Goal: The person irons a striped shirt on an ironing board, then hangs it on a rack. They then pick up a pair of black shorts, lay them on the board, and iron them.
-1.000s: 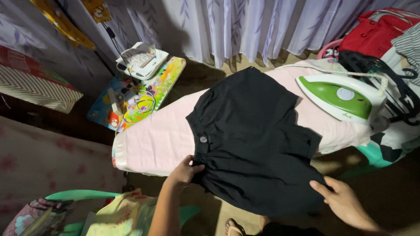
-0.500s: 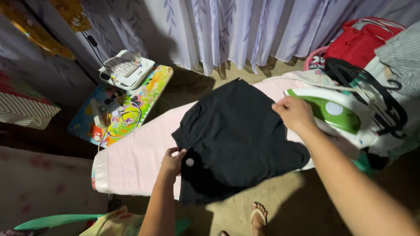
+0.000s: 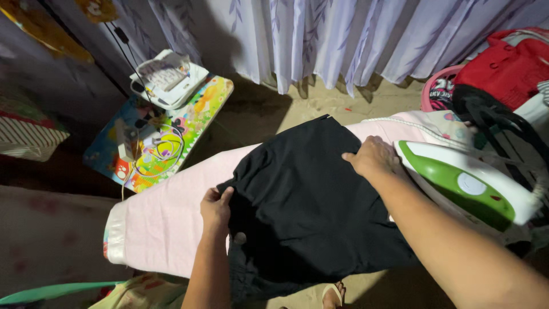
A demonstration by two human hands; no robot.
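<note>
Black shorts (image 3: 303, 200) lie spread across a pink ironing board (image 3: 166, 223), their lower part hanging over the near edge. My left hand (image 3: 216, 207) pinches the left edge of the shorts near a small pale button (image 3: 240, 238). My right hand (image 3: 373, 155) rests flat on the right side of the shorts, fingers pressing the cloth down. A green and white iron (image 3: 466, 186) stands on the board just right of my right hand.
A colourful low table (image 3: 171, 131) with a white device and cords stands on the floor at the left. Pale curtains (image 3: 320, 34) hang behind. A red bag (image 3: 509, 60), a pink basket (image 3: 437, 86) and black straps sit at the right. My sandalled foot (image 3: 331, 294) shows below.
The shorts have been pulled further onto the board. My right hand came up from the hem to the shorts' right side and now presses there; my left hand stays on the left edge.
</note>
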